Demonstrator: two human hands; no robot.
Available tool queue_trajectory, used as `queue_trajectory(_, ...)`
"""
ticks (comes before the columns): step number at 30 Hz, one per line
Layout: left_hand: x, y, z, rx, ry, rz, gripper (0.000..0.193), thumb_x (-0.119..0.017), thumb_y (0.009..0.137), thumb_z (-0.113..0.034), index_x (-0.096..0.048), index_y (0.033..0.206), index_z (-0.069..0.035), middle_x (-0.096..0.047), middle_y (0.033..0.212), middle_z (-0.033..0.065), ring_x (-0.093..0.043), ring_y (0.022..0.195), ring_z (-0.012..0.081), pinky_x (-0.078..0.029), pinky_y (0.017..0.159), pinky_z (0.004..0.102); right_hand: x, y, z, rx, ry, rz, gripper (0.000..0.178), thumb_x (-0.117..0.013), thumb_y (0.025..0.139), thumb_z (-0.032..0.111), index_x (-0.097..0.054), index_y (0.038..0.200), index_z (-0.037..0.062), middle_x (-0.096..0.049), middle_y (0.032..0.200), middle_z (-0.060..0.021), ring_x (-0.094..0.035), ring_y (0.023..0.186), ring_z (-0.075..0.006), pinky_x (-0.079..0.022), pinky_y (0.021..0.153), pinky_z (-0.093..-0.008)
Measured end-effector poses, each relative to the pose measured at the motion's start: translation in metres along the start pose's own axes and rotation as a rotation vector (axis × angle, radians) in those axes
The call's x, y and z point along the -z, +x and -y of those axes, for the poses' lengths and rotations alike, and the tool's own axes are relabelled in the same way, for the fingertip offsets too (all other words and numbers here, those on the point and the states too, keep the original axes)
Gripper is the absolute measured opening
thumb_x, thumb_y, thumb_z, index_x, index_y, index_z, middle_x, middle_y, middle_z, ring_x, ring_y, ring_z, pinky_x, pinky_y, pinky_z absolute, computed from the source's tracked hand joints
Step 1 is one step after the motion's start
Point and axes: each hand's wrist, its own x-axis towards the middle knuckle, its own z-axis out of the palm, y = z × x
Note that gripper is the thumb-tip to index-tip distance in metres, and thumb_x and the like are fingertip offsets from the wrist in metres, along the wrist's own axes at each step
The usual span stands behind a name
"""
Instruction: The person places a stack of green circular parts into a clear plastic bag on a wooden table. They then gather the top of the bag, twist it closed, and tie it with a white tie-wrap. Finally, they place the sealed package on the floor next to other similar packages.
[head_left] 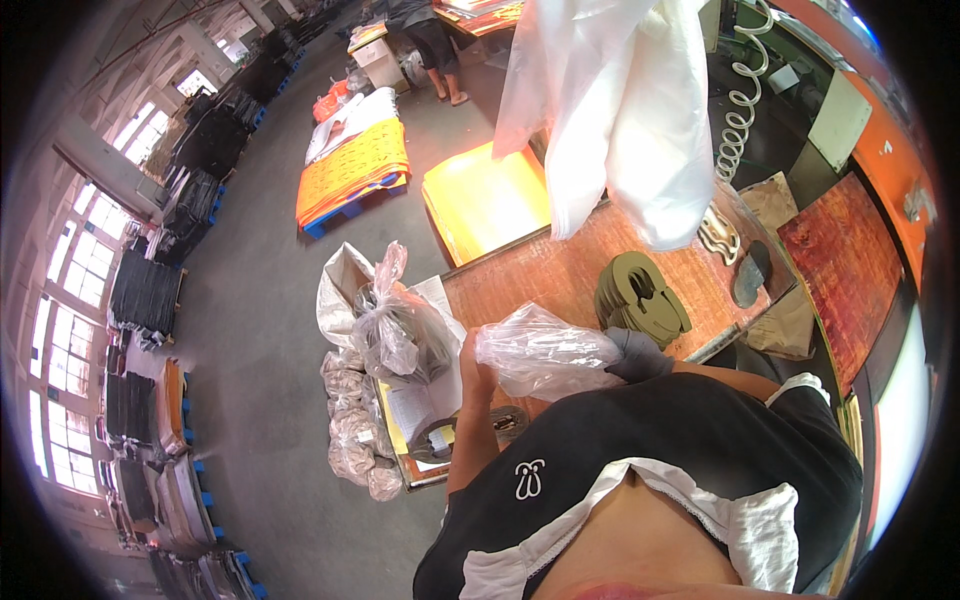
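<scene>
A crumpled clear plastic bag (545, 352) is stretched between my two hands, in front of my chest. My bare left hand (478, 362) is closed on its left end. On the other end, my right hand (638, 355), in a grey glove, grips the plastic; its fingers are partly hidden. Just beyond the right hand, a stack of olive-green curved cut pieces (612, 290) rests on the reddish worktable (490, 290). Farther right lie a metal cutting die (718, 238) and a dark rounded piece (748, 278).
Large translucent plastic sheets (640, 120) hang over the table's far side, near a coiled white hose (737, 110). Filled clear bags (385, 335) crowd the left corner. Yellow sheets (485, 200) and an orange stack (355, 170) stand beyond; another person (437, 50) is far off.
</scene>
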Motion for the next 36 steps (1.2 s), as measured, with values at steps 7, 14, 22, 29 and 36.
queue_trajectory(7,0.0,0.0,0.006,0.029,-0.046,-0.017,0.014,-0.047,0.086,-0.006,-0.056,0.095,0.001,-0.061,0.086,0.0064,-0.056,0.081,0.0131,-0.044,0.074,0.0259,0.002,0.0,0.005,-0.022,-0.031,0.007,0.029,-0.072,0.065,0.016,-0.057,0.088,0.0061,-0.06,0.079,-0.0148,-0.06,0.077,-0.0325,-0.046,0.066,-0.0387)
queue_trajectory(14,0.002,0.001,0.01,0.009,0.034,-0.021,0.014,-0.047,0.088,-0.008,-0.056,0.094,0.001,-0.062,0.084,0.0077,-0.056,0.08,0.0141,-0.044,0.073,0.0271,0.007,0.0,0.019,-0.032,-0.046,0.008,0.028,-0.072,0.067,0.015,-0.058,0.089,0.0058,-0.06,0.079,-0.0142,-0.06,0.077,-0.0311,-0.046,0.066,-0.038)
queue_trajectory(22,0.001,0.0,0.007,-0.049,0.075,-0.025,0.018,-0.047,0.09,-0.014,-0.056,0.093,0.001,-0.062,0.084,0.0083,-0.056,0.079,0.0143,-0.044,0.073,0.0272,0.006,0.001,0.022,-0.03,-0.042,-0.004,0.024,-0.071,0.068,0.013,-0.059,0.088,0.0058,-0.061,0.077,-0.0133,-0.06,0.074,-0.0292,-0.046,0.066,-0.0369)
queue_trajectory(29,0.002,0.002,0.006,-0.047,0.047,-0.007,0.019,-0.046,0.089,-0.013,-0.057,0.094,0.001,-0.062,0.084,0.0078,-0.056,0.08,0.0143,-0.044,0.073,0.0272,0.005,0.001,0.017,0.029,-0.046,-0.037,0.022,-0.071,0.069,0.014,-0.058,0.085,0.006,-0.06,0.075,-0.0126,-0.06,0.071,-0.028,-0.046,0.062,-0.0366)
queue_trajectory(36,0.006,0.025,0.005,-0.032,-0.072,-0.016,0.021,-0.045,0.088,-0.013,-0.057,0.099,0.001,-0.061,0.089,0.0084,-0.056,0.084,0.0155,-0.044,0.076,0.0284,0.012,0.005,0.03,-0.016,0.047,0.001,0.023,-0.069,0.069,0.015,-0.06,0.088,0.0061,-0.06,0.075,-0.0116,-0.059,0.071,-0.0239,-0.046,0.064,-0.0342)
